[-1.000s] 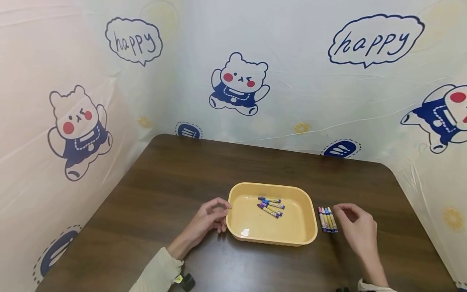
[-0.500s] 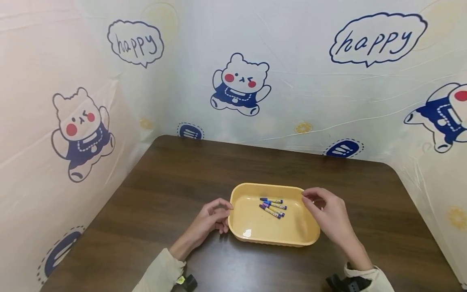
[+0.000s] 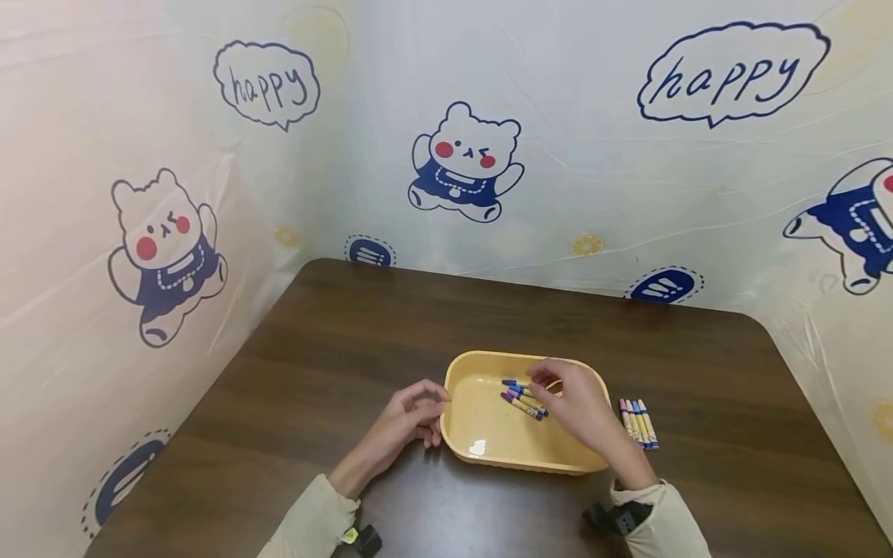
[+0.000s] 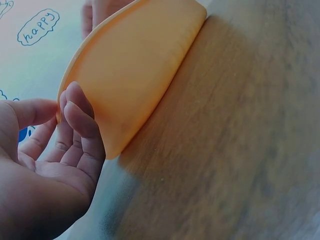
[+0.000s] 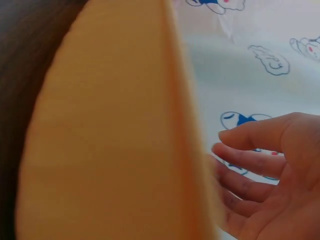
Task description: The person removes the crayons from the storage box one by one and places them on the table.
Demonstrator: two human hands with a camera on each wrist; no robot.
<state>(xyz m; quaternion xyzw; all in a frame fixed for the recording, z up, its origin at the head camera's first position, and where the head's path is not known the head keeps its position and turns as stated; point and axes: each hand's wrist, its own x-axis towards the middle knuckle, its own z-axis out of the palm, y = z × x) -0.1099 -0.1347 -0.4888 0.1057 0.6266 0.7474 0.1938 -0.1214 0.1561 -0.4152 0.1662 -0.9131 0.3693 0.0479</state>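
Note:
A yellow plastic basin point(image 3: 488, 442) stands on the table with several crayons point(image 3: 522, 406) lying loosely inside it. My left hand point(image 3: 412, 422) pinches the basin's left rim; in the left wrist view, the fingertips point(image 4: 75, 92) bear on the rim and outer wall. Over the basin's right half, my right hand point(image 3: 575, 403) reaches in, its fingertips right at the crayons and partly covering them. The right wrist view shows this hand point(image 5: 270, 170) beyond the blurred basin wall, fingers loosely bent and nothing visible between thumb and forefinger.
To the right of the basin, several more crayons point(image 3: 638, 424) lie side by side in a neat row on the dark wooden table point(image 3: 363, 325). A printed curtain point(image 3: 558, 170) with cartoon bears hangs behind the table and along its sides.
My right hand has moved left from beside the crayon row, across the basin's right rim, to above the crayons inside. My left hand stays on the left rim.

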